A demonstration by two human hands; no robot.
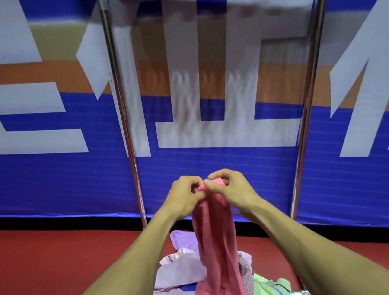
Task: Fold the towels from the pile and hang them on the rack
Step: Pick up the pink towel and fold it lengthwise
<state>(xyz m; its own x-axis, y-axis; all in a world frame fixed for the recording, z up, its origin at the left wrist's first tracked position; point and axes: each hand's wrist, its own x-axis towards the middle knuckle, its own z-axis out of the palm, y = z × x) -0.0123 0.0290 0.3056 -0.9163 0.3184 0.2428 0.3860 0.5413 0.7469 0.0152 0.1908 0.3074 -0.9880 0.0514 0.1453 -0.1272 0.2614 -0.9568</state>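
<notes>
1. Left hand [186, 195]: fingers curled, thumb and forefinger pinching top edge of pink towel [215, 237] from the left side.
2. Right hand [232, 186]: fingers curled, pinching the same top edge from the right; thumb tip lies over the cloth, just beside the left fingertips.
3. Pink towel: a bunched top corner shows between the two hands, above the knuckles; the rest hangs straight down betw. the forearms as a narrow, lengthwise-gathered strip. Lower end lies on the pile [179, 282].
4. Pile: on the floor [56, 260] below the hands, w/ white, lilac, green-striped and speckled towels; lilac one sits at the far edge, green one at the right.
5. Rack [121, 107]: two chrome uprights, left and right of the hands, rising to a top bar at the frame's upper edge; a chrome foot shows near the green towel.
6. Banner [46, 176]: blue, orange and white, behind the rack, blurred.
</notes>
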